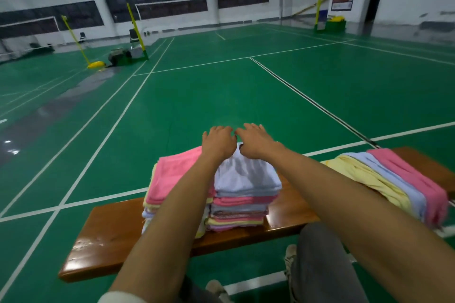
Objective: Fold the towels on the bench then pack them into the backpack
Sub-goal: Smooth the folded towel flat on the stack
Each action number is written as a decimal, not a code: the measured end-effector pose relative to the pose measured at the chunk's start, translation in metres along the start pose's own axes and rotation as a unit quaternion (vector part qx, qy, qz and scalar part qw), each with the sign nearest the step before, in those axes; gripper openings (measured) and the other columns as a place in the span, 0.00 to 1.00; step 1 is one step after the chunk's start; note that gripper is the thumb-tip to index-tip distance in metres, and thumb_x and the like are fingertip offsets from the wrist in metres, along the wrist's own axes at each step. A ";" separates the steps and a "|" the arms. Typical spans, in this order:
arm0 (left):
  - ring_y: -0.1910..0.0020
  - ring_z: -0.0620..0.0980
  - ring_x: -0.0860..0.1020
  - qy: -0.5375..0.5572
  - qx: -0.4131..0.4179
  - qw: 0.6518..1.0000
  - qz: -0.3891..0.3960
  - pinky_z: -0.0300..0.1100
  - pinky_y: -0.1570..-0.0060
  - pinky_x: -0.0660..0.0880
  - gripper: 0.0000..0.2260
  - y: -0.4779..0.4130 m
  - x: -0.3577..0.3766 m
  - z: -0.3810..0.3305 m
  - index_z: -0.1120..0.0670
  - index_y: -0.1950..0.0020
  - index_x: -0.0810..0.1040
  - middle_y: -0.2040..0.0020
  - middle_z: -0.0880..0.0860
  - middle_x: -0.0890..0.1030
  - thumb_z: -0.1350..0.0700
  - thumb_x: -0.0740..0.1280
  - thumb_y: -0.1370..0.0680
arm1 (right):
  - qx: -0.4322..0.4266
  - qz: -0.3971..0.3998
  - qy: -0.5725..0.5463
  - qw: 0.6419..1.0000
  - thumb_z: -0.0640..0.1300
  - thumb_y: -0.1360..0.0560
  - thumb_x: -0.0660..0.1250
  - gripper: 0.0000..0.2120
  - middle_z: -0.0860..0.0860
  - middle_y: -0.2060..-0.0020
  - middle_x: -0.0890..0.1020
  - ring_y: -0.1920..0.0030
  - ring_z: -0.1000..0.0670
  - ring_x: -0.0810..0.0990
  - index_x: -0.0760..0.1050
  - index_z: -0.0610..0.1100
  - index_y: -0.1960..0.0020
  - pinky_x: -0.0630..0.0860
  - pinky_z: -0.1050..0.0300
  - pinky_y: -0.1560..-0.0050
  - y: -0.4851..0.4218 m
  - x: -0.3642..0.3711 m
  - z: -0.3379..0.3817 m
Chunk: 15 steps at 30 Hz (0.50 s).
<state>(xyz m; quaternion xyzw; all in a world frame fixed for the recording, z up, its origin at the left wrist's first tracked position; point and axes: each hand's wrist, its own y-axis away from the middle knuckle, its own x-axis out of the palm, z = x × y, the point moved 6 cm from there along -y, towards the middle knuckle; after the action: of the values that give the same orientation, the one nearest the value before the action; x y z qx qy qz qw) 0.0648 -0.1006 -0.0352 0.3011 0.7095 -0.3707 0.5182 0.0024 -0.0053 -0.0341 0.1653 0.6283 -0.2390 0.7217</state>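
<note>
Two stacks of folded towels stand side by side on the brown wooden bench (110, 233). The left stack (172, 174) has a pink towel on top, and the right stack (246, 177) is topped by a white one. My left hand (218, 141) and my right hand (256, 141) lie palm down, close together, at the far edge of the white towel with fingers stretched forward over it. Whether the fingertips catch the cloth is hidden. Unfolded yellow, pale blue and pink towels (394, 179) lie draped over the bench's right end.
My knee in grey trousers (320, 253) and my shoes (216, 288) are just in front of the bench. Green court floor with white lines stretches beyond. A dark bag (118, 56) sits far off by a yellow net post (138, 32).
</note>
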 end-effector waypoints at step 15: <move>0.37 0.60 0.76 0.038 0.162 0.982 0.089 0.54 0.40 0.73 0.14 -0.022 0.100 -0.236 0.53 0.39 0.78 0.38 0.56 0.80 0.53 0.61 0.23 | 0.197 0.034 -0.017 0.980 0.48 0.22 0.63 0.25 0.41 0.31 0.71 0.28 0.38 0.68 0.66 0.47 0.26 0.62 0.38 0.27 0.076 0.029 -0.229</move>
<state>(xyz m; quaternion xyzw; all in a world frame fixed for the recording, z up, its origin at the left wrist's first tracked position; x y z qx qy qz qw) -0.1023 0.0898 -0.0815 0.4569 0.6297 -0.4210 0.4664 -0.1428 0.1774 -0.1035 0.3215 0.5508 -0.3361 0.6930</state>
